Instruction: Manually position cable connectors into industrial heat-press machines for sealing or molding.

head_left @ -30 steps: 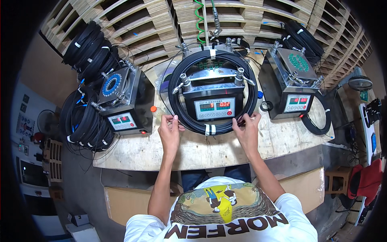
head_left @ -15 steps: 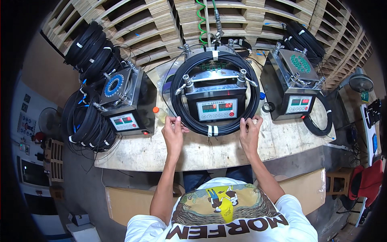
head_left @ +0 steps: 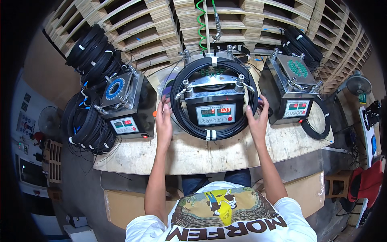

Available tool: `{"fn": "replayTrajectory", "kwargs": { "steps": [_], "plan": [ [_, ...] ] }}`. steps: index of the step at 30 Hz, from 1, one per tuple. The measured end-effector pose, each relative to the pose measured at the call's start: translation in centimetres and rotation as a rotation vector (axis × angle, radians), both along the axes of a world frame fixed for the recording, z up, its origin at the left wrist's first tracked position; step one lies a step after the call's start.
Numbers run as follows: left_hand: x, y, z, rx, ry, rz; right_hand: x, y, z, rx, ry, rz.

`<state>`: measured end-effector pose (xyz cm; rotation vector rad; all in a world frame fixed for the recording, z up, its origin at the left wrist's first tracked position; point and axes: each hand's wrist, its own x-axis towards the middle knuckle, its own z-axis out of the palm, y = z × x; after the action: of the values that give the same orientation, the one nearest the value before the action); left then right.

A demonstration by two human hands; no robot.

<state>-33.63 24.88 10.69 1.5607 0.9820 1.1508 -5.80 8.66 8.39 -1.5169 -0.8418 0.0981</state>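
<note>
A big coil of black cable (head_left: pixel 183 127), bound with white ties, leans around the front of the middle benchtop machine (head_left: pixel 215 97). That machine has a metal top plate with corner clamps, green connectors behind, and a lit red display. My left hand (head_left: pixel 164 121) is upright at the coil's left side, its fingers stretched out beside the outer edge. Across from it, my right hand (head_left: pixel 258 120) has its thumb in front of the coil's right side and its fingers around the outside. The far sides of the fingers are partly hidden.
Similar machines stand left (head_left: pixel 125 107) and right (head_left: pixel 292 86), with blue and green connectors on top. Black cable coils are stacked at left (head_left: pixel 90 60) and behind the right machine. An orange cap (head_left: pixel 155 114) shows beside my left hand. Wooden pallets (head_left: pixel 238 18) rise behind the table (head_left: pixel 189 157).
Both hands have left the lower part of the coil and moved outward and up along its sides. The coil stays around the machine; the view has shifted slightly.
</note>
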Motion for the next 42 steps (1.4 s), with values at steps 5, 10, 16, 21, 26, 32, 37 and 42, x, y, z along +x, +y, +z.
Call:
{"fn": "replayTrajectory", "kwargs": {
  "steps": [5,10,16,21,26,32,37,42],
  "plan": [
    [2.1,3.3,1.6,-0.046,-0.221,-0.164,3.2,3.5,1.6,0.093,0.030,0.092],
    [3.9,5.7,1.7,0.154,0.012,-0.178,5.2,6.1,4.6,0.160,0.193,0.304],
    [4.4,5.3,1.8,0.162,-0.032,-0.195,5.1,8.3,5.5,0.047,0.024,0.264],
    [5.0,4.6,1.3,0.247,-0.004,-0.023,5.0,7.8,5.3,0.130,0.097,0.221],
    [3.9,2.6,0.8,0.519,-0.022,0.352,4.0,4.6,5.2,0.085,-0.218,-0.124],
    [2.0,1.2,3.8,0.765,0.469,0.321,3.3,3.0,6.1,0.014,-0.204,0.106],
    [1.9,1.3,4.7,0.832,0.522,0.211,3.4,3.2,6.4,-0.041,-0.144,0.128],
    [1.8,1.3,5.1,0.794,0.470,0.160,3.4,3.4,6.1,0.021,0.006,0.167]
  ]
}}
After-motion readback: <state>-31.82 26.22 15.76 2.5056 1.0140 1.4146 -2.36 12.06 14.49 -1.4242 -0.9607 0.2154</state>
